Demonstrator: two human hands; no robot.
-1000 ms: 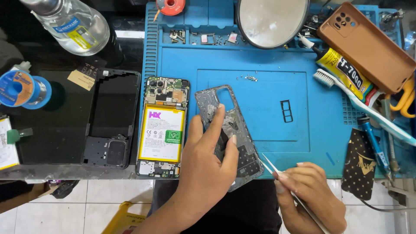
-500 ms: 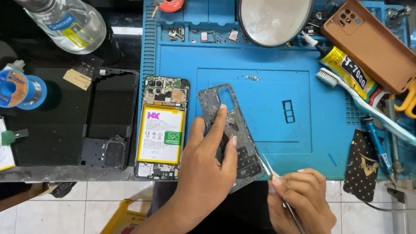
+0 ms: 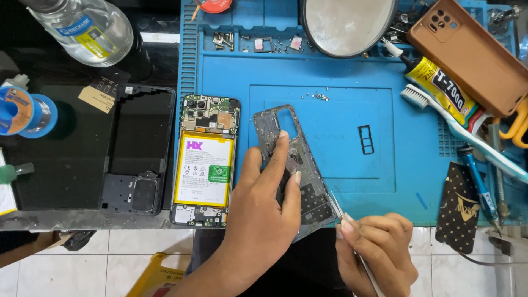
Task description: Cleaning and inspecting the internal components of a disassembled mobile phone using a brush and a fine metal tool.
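The left hand presses flat on a grey phone mid-frame, fingers spread over its near half with the index and middle fingertips resting on the plate; it pins the part rather than gripping it. The mid-frame lies tilted on the blue repair mat, its near end running off the mat's near edge. The right hand, at the near right, is curled tight around metal tweezers, whose tips meet the mid-frame's right edge, though the exact contact point is hard to make out. Just left of the mid-frame lies an opened phone with its battery showing, and farther left a black back housing. A glue tube and a toothbrush lie at the far right.
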